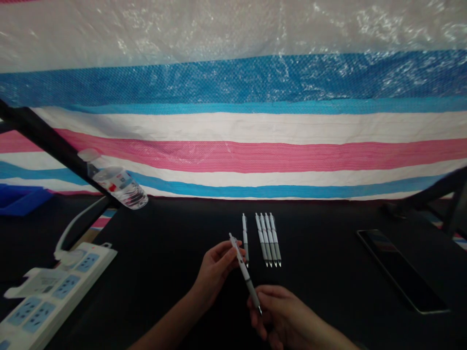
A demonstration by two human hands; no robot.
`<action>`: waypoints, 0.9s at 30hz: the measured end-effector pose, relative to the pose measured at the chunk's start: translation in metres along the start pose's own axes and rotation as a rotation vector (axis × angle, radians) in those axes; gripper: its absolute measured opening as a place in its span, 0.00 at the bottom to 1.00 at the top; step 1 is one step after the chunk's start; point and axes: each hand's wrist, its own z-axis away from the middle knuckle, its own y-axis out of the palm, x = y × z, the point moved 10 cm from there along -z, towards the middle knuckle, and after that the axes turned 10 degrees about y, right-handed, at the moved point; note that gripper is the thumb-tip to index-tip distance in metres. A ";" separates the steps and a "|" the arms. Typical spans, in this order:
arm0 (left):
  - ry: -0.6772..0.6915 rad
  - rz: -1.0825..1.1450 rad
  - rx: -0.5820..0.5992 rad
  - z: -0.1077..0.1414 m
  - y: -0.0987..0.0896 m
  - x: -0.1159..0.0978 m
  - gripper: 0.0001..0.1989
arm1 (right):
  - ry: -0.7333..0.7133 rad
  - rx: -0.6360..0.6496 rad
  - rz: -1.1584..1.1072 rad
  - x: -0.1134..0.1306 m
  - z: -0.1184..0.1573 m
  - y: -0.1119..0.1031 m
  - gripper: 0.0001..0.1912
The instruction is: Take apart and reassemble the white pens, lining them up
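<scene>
Pinching a slim white-and-grey plastic pen [245,271] between fingertips, the left hand [214,271] and right hand [282,308] risked, I felt, nudging the lone matching pen [244,229] if the left drifted.

A: What is seen at the back?

B: A striped plastic sheet [255,158] is hung behind the black table [324,253]

A: And on the left?

B: A clear bottle [126,187] is seen tilted by a dark bar [54,146]; a white cable [73,224] is plugged into a power strip [60,299], and a blue bin [22,200] is cut off by the view's edge

A: And on the right?

B: A dark phone [401,272] is laid flat
</scene>
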 end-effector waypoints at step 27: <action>0.029 0.018 -0.032 0.000 -0.006 -0.002 0.18 | 0.000 0.075 0.087 -0.002 0.000 0.007 0.23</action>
